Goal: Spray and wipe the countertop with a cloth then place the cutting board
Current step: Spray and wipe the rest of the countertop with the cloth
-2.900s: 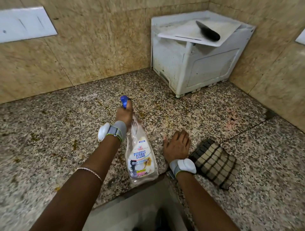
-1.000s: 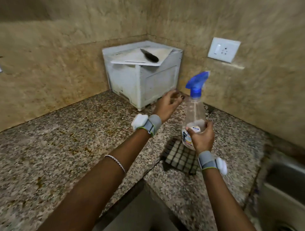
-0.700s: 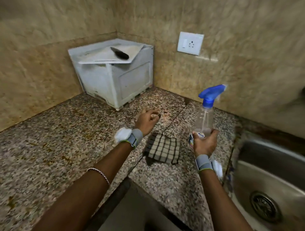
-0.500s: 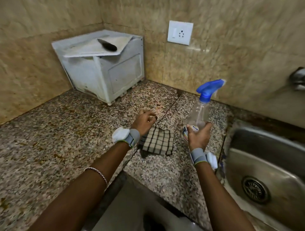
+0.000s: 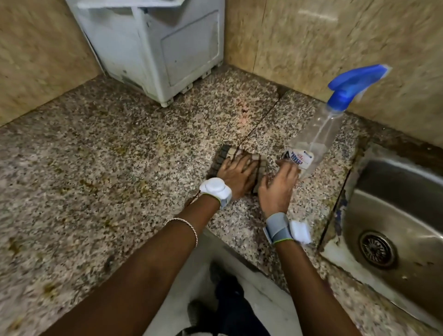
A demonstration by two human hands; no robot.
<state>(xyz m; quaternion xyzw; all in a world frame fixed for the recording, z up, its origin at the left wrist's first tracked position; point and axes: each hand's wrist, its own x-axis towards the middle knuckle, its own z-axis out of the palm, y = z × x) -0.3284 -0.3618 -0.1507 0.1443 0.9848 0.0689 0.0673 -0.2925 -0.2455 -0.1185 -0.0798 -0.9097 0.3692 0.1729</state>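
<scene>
My left hand [image 5: 236, 176] lies palm down on the brown checked cloth [image 5: 260, 163], fingers pressed into it, bunching it at the far edge. Just to the right, my right hand [image 5: 278, 185] has its fingertips round the base of the clear spray bottle [image 5: 311, 141]. The bottle has a blue trigger head, leans to the right and stands low on the counter. The speckled granite countertop [image 5: 107, 179] carries yellowish stains on its left half. Only the edge of the white cutting board [image 5: 129, 3] shows, on top of the white box at the top of the frame.
A white plastic box [image 5: 165, 48] fills the back corner against beige tiled walls. A steel sink [image 5: 398, 211] with its drain [image 5: 377, 249] lies at the right. The counter's front edge [image 5: 230, 249] cuts in near my arms.
My right hand brought the bottle down from the air to the counter. My left hand dropped onto the cloth. The view tilted down, so the socket and knife left the frame.
</scene>
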